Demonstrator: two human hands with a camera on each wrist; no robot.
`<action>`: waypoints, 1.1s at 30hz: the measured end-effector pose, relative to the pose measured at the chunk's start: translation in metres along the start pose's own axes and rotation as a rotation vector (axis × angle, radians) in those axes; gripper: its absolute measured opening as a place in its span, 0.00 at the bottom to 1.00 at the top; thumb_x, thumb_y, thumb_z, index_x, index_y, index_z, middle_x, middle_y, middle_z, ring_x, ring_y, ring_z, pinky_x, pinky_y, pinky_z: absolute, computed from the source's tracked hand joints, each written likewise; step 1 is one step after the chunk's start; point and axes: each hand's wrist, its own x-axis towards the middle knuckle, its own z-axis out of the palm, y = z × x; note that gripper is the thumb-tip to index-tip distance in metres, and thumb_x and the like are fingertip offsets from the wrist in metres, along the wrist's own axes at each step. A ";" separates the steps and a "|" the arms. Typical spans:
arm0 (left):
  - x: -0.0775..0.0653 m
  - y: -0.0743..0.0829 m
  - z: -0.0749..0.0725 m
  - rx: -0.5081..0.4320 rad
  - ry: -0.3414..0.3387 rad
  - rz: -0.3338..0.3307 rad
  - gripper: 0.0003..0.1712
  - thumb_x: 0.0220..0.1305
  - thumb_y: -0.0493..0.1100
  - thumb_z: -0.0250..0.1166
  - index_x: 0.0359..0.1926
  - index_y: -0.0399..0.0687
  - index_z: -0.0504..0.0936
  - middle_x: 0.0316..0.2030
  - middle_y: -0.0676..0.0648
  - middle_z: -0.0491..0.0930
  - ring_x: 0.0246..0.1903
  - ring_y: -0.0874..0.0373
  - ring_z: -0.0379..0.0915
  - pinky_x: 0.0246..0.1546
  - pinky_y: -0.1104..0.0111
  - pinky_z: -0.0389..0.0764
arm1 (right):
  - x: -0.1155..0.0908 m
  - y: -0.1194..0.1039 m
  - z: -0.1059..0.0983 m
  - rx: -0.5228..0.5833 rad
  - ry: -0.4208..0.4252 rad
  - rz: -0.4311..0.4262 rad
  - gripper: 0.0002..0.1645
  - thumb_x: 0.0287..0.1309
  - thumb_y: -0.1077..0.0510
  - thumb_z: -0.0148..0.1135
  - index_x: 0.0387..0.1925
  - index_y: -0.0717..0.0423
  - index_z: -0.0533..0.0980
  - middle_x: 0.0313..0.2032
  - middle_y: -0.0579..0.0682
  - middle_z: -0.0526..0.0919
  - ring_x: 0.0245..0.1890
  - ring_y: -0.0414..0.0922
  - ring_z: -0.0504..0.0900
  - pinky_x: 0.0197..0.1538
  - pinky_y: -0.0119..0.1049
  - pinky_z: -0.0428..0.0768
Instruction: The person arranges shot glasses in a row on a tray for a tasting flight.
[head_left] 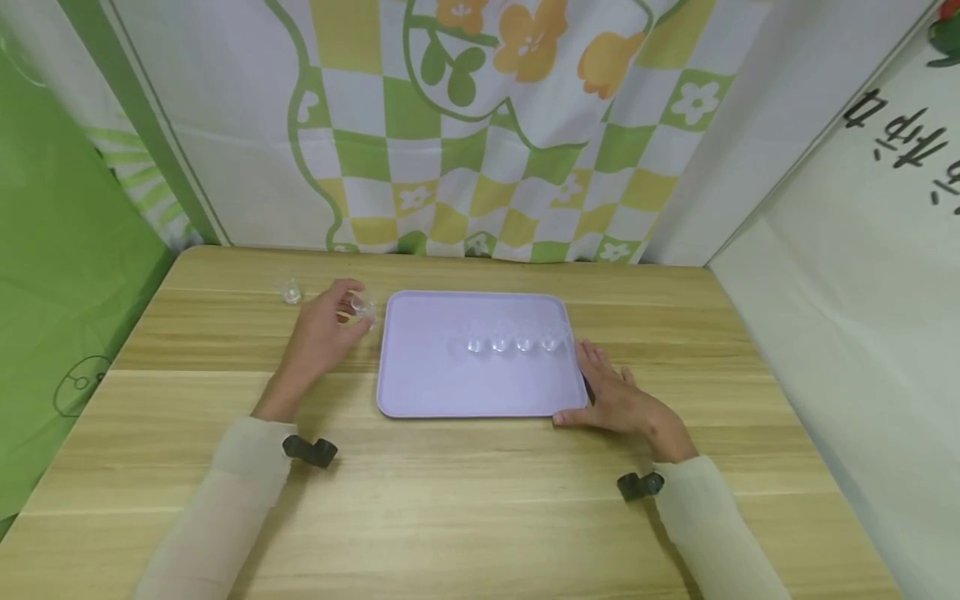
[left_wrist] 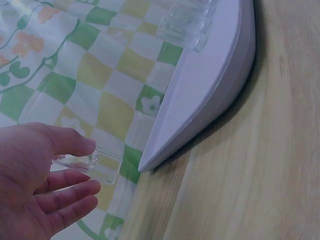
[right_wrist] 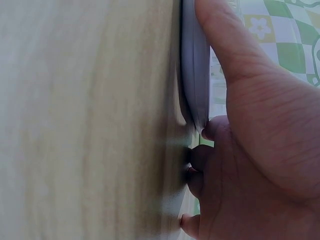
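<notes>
Near the tray's left edge in the head view, my left hand (head_left: pixel 326 327) pinches a small clear shot glass (head_left: pixel 363 307) between thumb and fingers. In the left wrist view that glass (left_wrist: pixel 107 167) lies tilted sideways, its other end hidden by the hand. A pale purple tray (head_left: pixel 427 375) sits on the table. On its right half stand several matching clear glasses (head_left: pixel 499 343) in a row. My right hand (head_left: pixel 618 400) rests at the tray's front right corner, thumb along the front edge, fingers stretched along the right side. The right wrist view shows the thumb (right_wrist: pixel 235 42) against the rim.
Another clear glass (head_left: pixel 292 292) stands at the table's back left, beyond the left hand. The wooden table (head_left: pixel 450 500) meets a checkered floral curtain (head_left: pixel 480 167) at the back. A white wall panel (head_left: pixel 840 275) borders the right side, a green one (head_left: pixel 60 250) the left.
</notes>
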 end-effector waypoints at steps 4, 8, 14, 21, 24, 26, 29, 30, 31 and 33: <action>-0.001 0.006 0.006 0.003 -0.015 0.011 0.25 0.62 0.32 0.71 0.58 0.33 0.76 0.43 0.34 0.83 0.43 0.41 0.81 0.46 0.50 0.85 | 0.000 0.000 0.000 -0.002 0.000 -0.001 0.77 0.56 0.30 0.72 0.80 0.64 0.32 0.80 0.64 0.31 0.79 0.61 0.29 0.72 0.72 0.30; 0.000 0.013 0.014 -0.016 -0.036 0.026 0.24 0.61 0.33 0.72 0.57 0.34 0.76 0.42 0.35 0.84 0.42 0.42 0.82 0.45 0.52 0.85 | 0.000 0.000 0.000 -0.005 -0.001 0.001 0.77 0.56 0.30 0.71 0.80 0.64 0.32 0.80 0.65 0.31 0.79 0.62 0.30 0.72 0.72 0.30; 0.002 0.020 0.023 -0.022 -0.072 0.036 0.25 0.61 0.33 0.73 0.58 0.34 0.76 0.42 0.36 0.84 0.41 0.43 0.82 0.45 0.53 0.85 | 0.000 0.000 -0.001 -0.004 -0.003 -0.006 0.77 0.56 0.30 0.71 0.80 0.64 0.32 0.80 0.65 0.31 0.79 0.62 0.30 0.71 0.73 0.31; 0.005 0.026 0.034 -0.014 -0.107 0.037 0.26 0.60 0.34 0.74 0.58 0.34 0.76 0.43 0.37 0.84 0.42 0.44 0.82 0.45 0.54 0.85 | -0.001 0.000 0.000 0.006 -0.003 -0.003 0.77 0.56 0.30 0.72 0.80 0.64 0.32 0.80 0.65 0.31 0.79 0.62 0.30 0.71 0.73 0.30; 0.006 0.028 0.038 -0.004 -0.114 0.039 0.26 0.60 0.34 0.74 0.57 0.34 0.77 0.43 0.37 0.84 0.41 0.44 0.82 0.45 0.54 0.85 | 0.000 0.000 0.001 0.012 -0.006 -0.001 0.77 0.56 0.30 0.72 0.80 0.64 0.32 0.80 0.65 0.31 0.79 0.62 0.29 0.71 0.73 0.30; 0.007 0.029 0.042 0.001 -0.117 0.039 0.26 0.59 0.34 0.74 0.57 0.34 0.77 0.43 0.37 0.84 0.41 0.45 0.82 0.45 0.55 0.85 | 0.000 0.000 0.001 0.012 -0.008 -0.002 0.77 0.56 0.31 0.71 0.80 0.63 0.32 0.80 0.65 0.31 0.79 0.61 0.29 0.71 0.73 0.30; 0.008 0.031 0.046 -0.001 -0.128 0.039 0.26 0.59 0.34 0.74 0.57 0.34 0.77 0.43 0.37 0.84 0.41 0.44 0.82 0.45 0.54 0.85 | 0.001 0.001 0.000 0.003 -0.011 0.001 0.77 0.56 0.31 0.71 0.80 0.63 0.31 0.80 0.65 0.30 0.79 0.61 0.29 0.71 0.73 0.30; 0.008 0.032 0.048 -0.002 -0.130 0.040 0.25 0.59 0.33 0.74 0.57 0.34 0.77 0.43 0.37 0.84 0.41 0.45 0.82 0.45 0.54 0.85 | 0.001 0.001 0.000 0.000 -0.013 0.002 0.77 0.57 0.31 0.71 0.80 0.63 0.31 0.80 0.65 0.30 0.79 0.61 0.29 0.71 0.73 0.30; 0.008 0.032 0.049 -0.002 -0.132 0.040 0.25 0.59 0.34 0.74 0.56 0.34 0.77 0.42 0.38 0.84 0.41 0.45 0.81 0.45 0.55 0.84 | 0.001 0.001 0.000 -0.004 -0.014 0.004 0.77 0.57 0.31 0.71 0.80 0.63 0.31 0.80 0.65 0.30 0.79 0.61 0.29 0.71 0.72 0.30; 0.008 0.032 0.052 -0.004 -0.136 0.039 0.25 0.59 0.33 0.74 0.56 0.35 0.77 0.42 0.38 0.84 0.41 0.45 0.81 0.45 0.55 0.84 | 0.001 0.000 0.000 -0.008 -0.015 0.003 0.77 0.57 0.31 0.71 0.80 0.64 0.31 0.80 0.65 0.31 0.79 0.62 0.29 0.72 0.72 0.30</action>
